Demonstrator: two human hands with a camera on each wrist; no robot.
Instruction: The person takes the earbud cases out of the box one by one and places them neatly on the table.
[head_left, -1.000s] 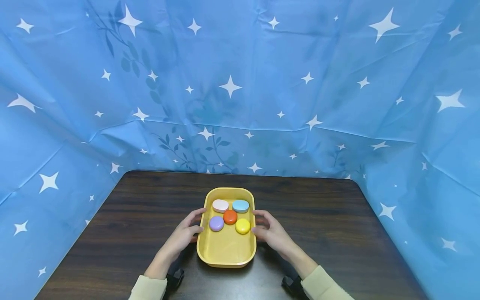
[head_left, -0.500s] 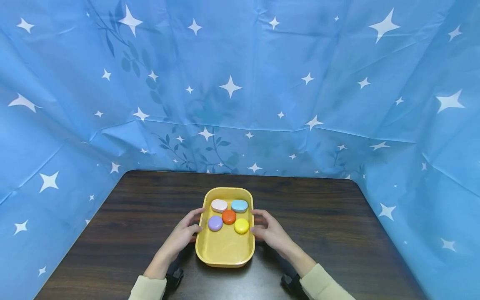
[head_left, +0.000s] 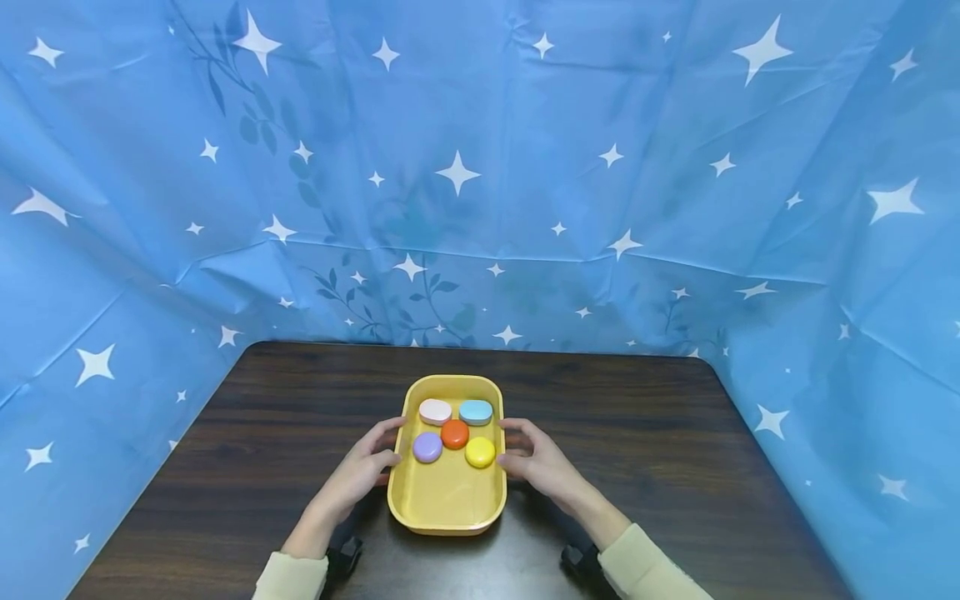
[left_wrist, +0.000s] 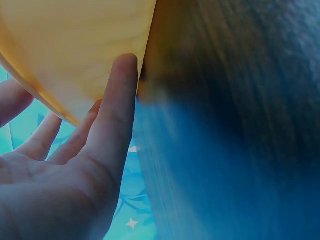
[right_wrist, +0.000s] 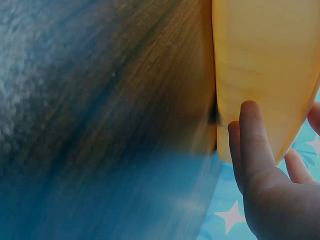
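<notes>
A yellow rounded-corner plastic tray (head_left: 447,508) sits on the dark table between both hands. Inside, toward its far half, lie a white-pink oblong piece (head_left: 435,411), a light blue oblong piece (head_left: 476,412), and round ones in red (head_left: 454,433), purple (head_left: 427,447) and yellow (head_left: 480,452), all glossy and pill-like. My left hand (head_left: 358,471) rests against the tray's left side, thumb and index fingertip at the rim. On the opposite side my right hand (head_left: 546,467) touches the rim likewise. Both wrist views show fairly straight fingers (left_wrist: 114,105) along the tray's outer wall (right_wrist: 260,60).
The dark wood-grain table (head_left: 637,433) extends to both sides and behind the tray. Blue cloth with white stars (head_left: 480,200) encloses the table at the back and sides. Dark straps with small devices (head_left: 343,557) sit at the wrists.
The tray shifted very slightly left together with both hands early on. Lately the whole head view drifts a little; the pieces keep their places in the tray.
</notes>
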